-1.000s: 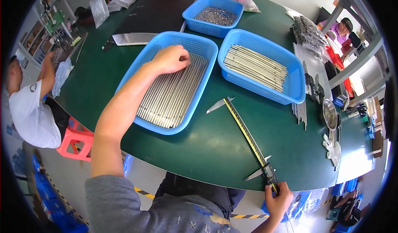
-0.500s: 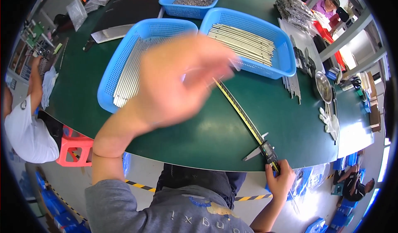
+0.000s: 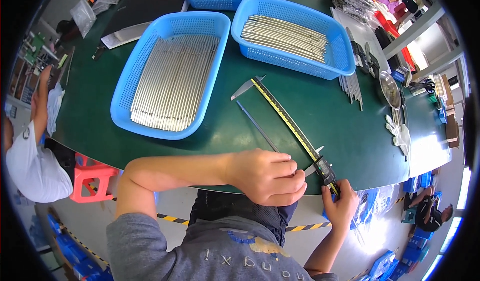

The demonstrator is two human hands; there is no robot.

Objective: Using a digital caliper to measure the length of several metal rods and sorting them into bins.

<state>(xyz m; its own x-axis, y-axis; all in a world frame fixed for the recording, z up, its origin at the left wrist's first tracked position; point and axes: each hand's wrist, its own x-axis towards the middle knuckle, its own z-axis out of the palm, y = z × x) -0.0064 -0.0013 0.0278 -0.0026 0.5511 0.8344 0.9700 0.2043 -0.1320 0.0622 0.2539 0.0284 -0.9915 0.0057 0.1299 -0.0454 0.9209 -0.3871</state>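
Note:
A long digital caliper (image 3: 287,120) lies slantwise across the green table, its far jaw pointing left. My right hand (image 3: 341,201) grips its near end, by the slider and display. My left hand (image 3: 267,177) is closed at the table's near edge, close to the caliper's sliding jaw. From its fingertips a thin metal rod (image 3: 255,123) reaches away, left of the caliper beam, with its far end a little short of the far jaw. The left fingers partly hide the rod's near end and the small jaw.
A blue basket (image 3: 118,98) of neatly laid rods stands at left. Another blue basket (image 3: 347,56) holds rods at centre right, and a third (image 3: 212,2) holds small metal parts behind. More rods, a metal bowl (image 3: 389,88) and a white glove (image 3: 397,133) lie right. Other people sit around.
My left hand has come down from the caliper's far jaw to the near table edge and now pinches the rod. The right hand stays on the caliper. The view has shifted slightly.

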